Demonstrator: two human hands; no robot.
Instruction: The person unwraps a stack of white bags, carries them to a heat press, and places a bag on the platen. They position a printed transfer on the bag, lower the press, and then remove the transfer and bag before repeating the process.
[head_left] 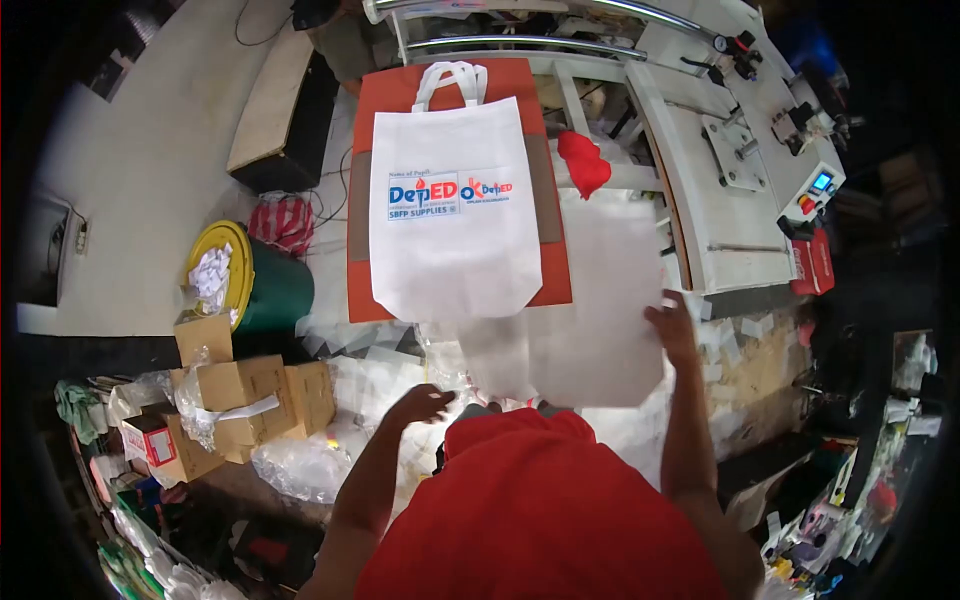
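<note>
A white non-woven tote bag (455,250) lies on a red-brown board (545,290), its handles toward the far end. Blue and red print reading "DepED" and "SBFP SUPPLIES" marks its front. To the right, a plain white bag (600,350), blurred, overlaps the board's near right corner. My right hand (675,328) is beside this plain bag, fingers spread, with the fingertips right at its right edge. My left hand (420,403) hovers in front of my body, below the printed bag, its fingers slightly bent and apart with nothing in them.
A white press machine (745,190) with a small control box (820,190) stands at right. A red cloth (585,165) hangs near its frame. At left are a green bin (280,285) with a yellow rim and cardboard boxes (240,395). White scraps litter the floor.
</note>
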